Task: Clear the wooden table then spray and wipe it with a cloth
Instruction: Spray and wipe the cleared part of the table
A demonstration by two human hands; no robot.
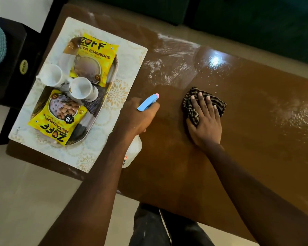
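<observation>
Wooden table (pixel 238 139): brown, glossy top, filling the centre and right of the frame, seen from above through the head camera. Condition: wet white spray streaks (pixel 167 68) in the upper centre and a second foamy patch (pixel 295 114) at the right edge of the frame. The band around the hands looks duller, and I take it as wiped.

Cloth (pixel 190 107): dark, striped, bunched, lying on the table at centre frame. Right hand (pixel 205 121) lies flat on top of it, fingers straight and spread, pressing it to the wood rather than clutching it.

Spray bottle (pixel 148 102): white body, blue head with a pink tip, just left of the cloth. Left hand (pixel 139 116) is wrapped round its neck, with the nozzle pointing toward the upper right.

Not yet cleared: a pale patterned mat (pixel 100 153) at the left end of the table. It bears a dark oval tray (pixel 91 121) with two yellow snack packets (pixel 94 57) and two white cups (pixel 51 77).

Step in hand, as I judge it: wiping. To do it well I would:
- spread the palm's weight evenly over the cloth;
- sweep in long overlapping passes up into the streaks, then out to the right-hand patch;
- refold the cloth once it is soaked, so that it lifts the liquid instead of smearing it;
- hold the bottle clear of the path.

The wood under the mat needs the same treatment once the mat is lifted off.
</observation>
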